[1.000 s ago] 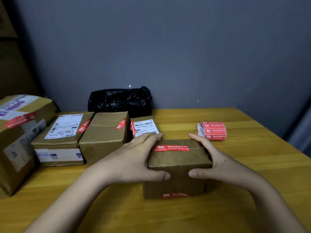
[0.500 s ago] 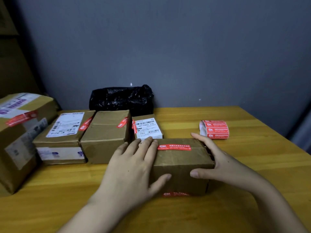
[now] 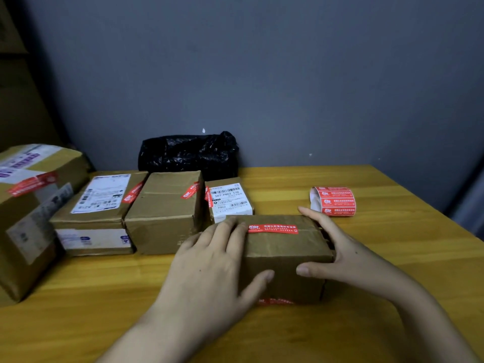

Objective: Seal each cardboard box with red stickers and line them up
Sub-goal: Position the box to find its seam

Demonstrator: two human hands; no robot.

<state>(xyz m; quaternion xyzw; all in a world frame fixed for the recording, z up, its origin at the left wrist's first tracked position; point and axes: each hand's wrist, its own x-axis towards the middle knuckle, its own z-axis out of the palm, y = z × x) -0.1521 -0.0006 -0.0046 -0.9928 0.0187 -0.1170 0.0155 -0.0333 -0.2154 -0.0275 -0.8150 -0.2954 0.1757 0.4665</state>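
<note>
The small cardboard box (image 3: pixel 285 258) sits on the wooden table (image 3: pixel 392 258), near the front edge of the 4-box row (image 3: pixel 162 210). A red sticker (image 3: pixel 273 228) runs across its top seam; another red sticker (image 3: pixel 275 301) shows at its bottom front edge. The left hand (image 3: pixel 212 263) lies flat with fingers straight on the box's left end, thumb on the front face. The right hand (image 3: pixel 337 250) cups the box's right end, fingers extended, thumb on the front. The sticker roll (image 3: pixel 334 201) lies behind and to the right of the box. A black bag (image 3: pixel 188 153) rests behind the row, against the wall.
</note>
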